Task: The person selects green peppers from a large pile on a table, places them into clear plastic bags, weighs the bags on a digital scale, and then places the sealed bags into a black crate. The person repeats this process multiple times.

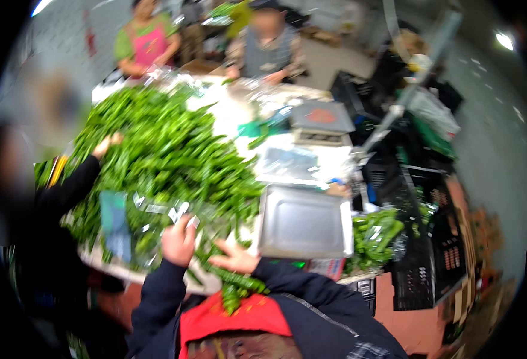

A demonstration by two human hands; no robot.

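Piled high across the desk (114,263) is a broad heap of long green peppers (167,149), filling most of the surface between the person and two other workers who stand at the far side. Another person in a dark sleeve reaches a hand (106,143) into the heap from the left.

Nearest the wearer, the left hand (178,240) is raised at the near edge of the heap, its grip closed on the mouth of a clear plastic bag (149,230) that lies spread just to its left, with peppers showing through the film. The right hand (234,258), just beside the left one, is spread with fingers loose and holds nothing firmly as far as the blur lets me tell; it rests on or just above a few peppers that trail off the desk edge toward the person's red apron (227,320).

To the right of the right hand stands a scale with a bare steel tray (304,224), and beyond that tray a second scale (320,122). Further right of the tray sits a filled bag of peppers (374,236), with dark crates (419,263) stacked beside the desk.

By my reading, the step in hand is filling the bag: one hand keeps the mouth open while the other gathers peppers. The next move would call for the right hand to close on a bunch near it and feed it into the opening, with the left holding the film taut so it does not fold shut.
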